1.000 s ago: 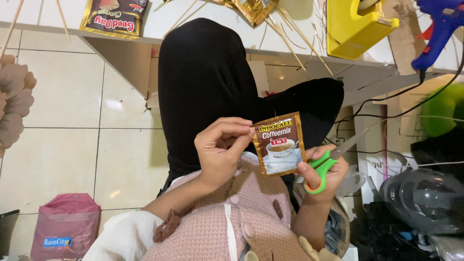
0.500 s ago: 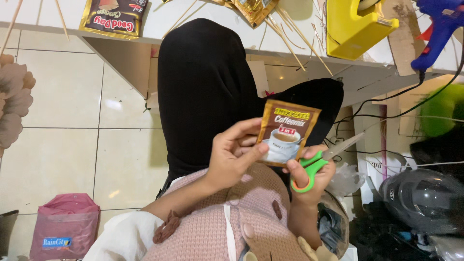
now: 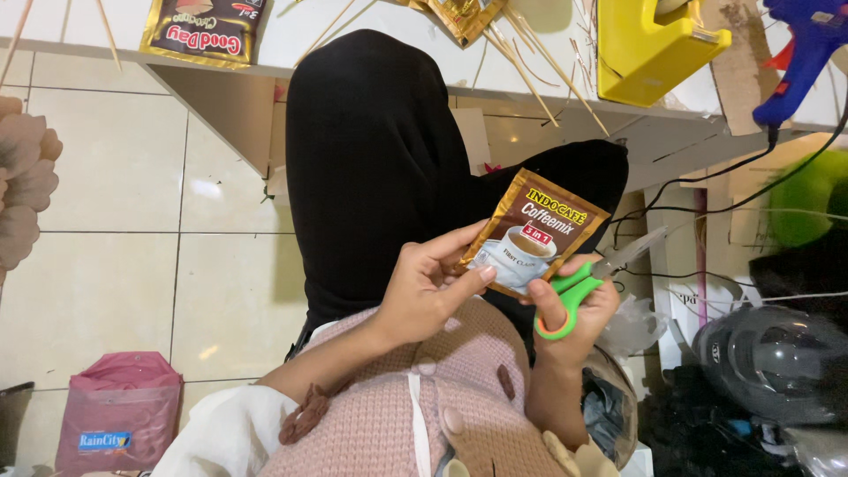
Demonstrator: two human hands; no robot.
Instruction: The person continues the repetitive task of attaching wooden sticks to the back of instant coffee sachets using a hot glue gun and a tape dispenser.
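Left hand [image 3: 424, 296] pinches a glossy brown foil sachet [image 3: 530, 234] — tilted further than before; right hand [image 3: 570, 314] fingers clenched through green plastic scissors [image 3: 574, 291] — blades open.

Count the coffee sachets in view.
3. One brown sachet is held in the left hand, beside the scissors. A dark sachet and a gold sachet lie on the white table. Others may be hidden.

Sachet [image 3: 533, 235] between left hand [image 3: 424, 291] and scissors [image 3: 579, 283]
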